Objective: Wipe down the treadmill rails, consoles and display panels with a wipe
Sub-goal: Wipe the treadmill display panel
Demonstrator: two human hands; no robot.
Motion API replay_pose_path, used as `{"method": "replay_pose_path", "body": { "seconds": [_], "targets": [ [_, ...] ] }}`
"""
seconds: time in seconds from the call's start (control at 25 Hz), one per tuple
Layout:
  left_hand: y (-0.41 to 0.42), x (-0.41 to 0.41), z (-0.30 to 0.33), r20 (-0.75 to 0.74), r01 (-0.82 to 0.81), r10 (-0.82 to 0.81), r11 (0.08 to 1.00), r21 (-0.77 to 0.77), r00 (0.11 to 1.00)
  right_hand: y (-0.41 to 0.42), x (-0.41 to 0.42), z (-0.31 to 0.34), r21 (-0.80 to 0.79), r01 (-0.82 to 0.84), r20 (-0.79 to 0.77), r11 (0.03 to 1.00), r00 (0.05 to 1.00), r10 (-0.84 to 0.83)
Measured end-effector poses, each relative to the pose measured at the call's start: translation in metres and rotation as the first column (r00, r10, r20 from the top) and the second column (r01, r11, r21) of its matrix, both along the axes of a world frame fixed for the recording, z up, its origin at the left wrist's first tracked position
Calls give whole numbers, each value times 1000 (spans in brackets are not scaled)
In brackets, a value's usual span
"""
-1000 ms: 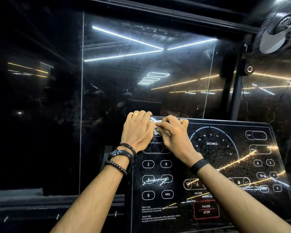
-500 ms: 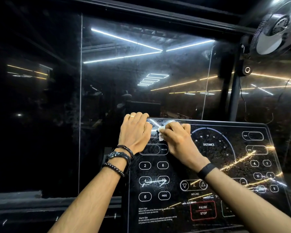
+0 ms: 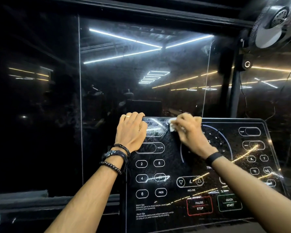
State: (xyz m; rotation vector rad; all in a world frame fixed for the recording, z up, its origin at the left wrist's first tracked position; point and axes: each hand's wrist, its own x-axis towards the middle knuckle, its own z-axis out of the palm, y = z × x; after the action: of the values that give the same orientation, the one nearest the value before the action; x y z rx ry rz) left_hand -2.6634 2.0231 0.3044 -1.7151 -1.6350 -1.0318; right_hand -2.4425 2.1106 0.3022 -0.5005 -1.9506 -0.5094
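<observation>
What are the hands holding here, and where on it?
The right hand grips a white wipe, bunched under its fingers. The left hand holds the console by its top edge.

Both hands crowd the top edge of the treadmill console panel [image 3: 175, 165]: the left hand [image 3: 130, 131] grips the upper left corner, while the right hand [image 3: 189, 132] presses a white wipe [image 3: 172, 126] just beside it, leaving only a narrow gap between them. The right forearm crosses the dial and blocks the panel's centre. The lower left keypad and the right-hand button column lie open. A dark glass wall [image 3: 141, 73] stands directly behind, and a wall fan [image 3: 274, 24] overhangs the upper right.
</observation>
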Motion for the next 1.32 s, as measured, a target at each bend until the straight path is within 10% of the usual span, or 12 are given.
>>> {"method": "replay_pose_path", "body": {
  "seconds": [0.08,0.24,0.4,0.6,0.76,0.92,1.12,1.32],
  "targets": [
    [-1,0,1,8,-1,1,1000,-14,1000,-5,-5,-3,-66,30,-98,997,994,-36],
    [-1,1,1,1,-15,15,1000,-12,1000,-19,-5,-37,49,-123,335,991,937,99],
    [4,5,0,17,-75,75,997,14,997,-10,3,-18,-84,-89,-64,992,994,84],
    [5,12,1,-75,-220,217,975,-27,973,-36,10,-71,44,-254,516,966,834,196],
    [3,29,22,-134,-291,274,948,-130,952,-10,21,-37,-108,-101,5,989,995,102],
    [17,54,24,-120,-152,133,974,-166,984,-44,20,-95,-4,-251,466,968,856,224],
    [21,61,17,-168,-221,195,963,-156,966,-10,34,-58,-129,-90,3,988,996,91],
    [24,63,14,-171,-264,239,954,-141,956,-15,49,-84,-3,-150,317,989,938,143]
  ]
}}
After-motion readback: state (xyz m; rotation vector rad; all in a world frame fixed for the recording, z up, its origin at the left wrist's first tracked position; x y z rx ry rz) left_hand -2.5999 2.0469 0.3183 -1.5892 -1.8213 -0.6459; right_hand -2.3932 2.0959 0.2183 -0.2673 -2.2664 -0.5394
